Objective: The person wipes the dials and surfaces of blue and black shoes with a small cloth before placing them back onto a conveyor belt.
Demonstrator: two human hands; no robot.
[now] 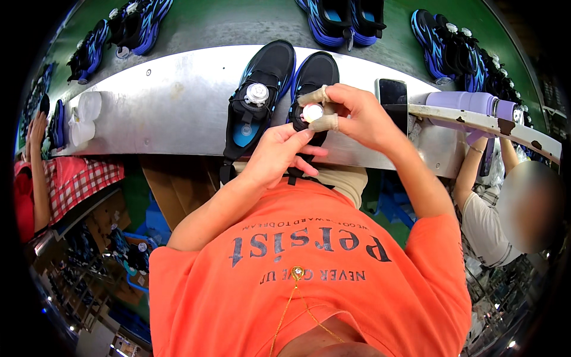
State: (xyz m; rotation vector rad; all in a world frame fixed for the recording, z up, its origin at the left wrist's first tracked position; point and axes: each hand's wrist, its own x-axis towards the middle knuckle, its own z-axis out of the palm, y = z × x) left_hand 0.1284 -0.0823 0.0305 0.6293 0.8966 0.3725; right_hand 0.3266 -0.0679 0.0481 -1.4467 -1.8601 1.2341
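Two black sneakers with blue-purple soles stand side by side before me, toes pointing away. On the left sneaker [275, 62] sits a white round lacing dial [257, 93]; its light blue insole shows in the opening. My right hand [364, 114], with beige finger covers on thumb and index finger, grips the shiny white dial [313, 113] of the right sneaker [318, 66]. At that sneaker's tongue, my left hand [275, 156] pinches the edge just below the dial, its other fingers loosely spread. What lies under the fingertips is partly hidden.
A metal ledge [178, 89] runs along a green conveyor [238, 21] carrying several more sneakers. To the right are a phone [392, 92], a lilac bottle [461, 101] and a chipped white bar [476, 118]. White cups [89, 106] stand left. Co-workers are at both sides.
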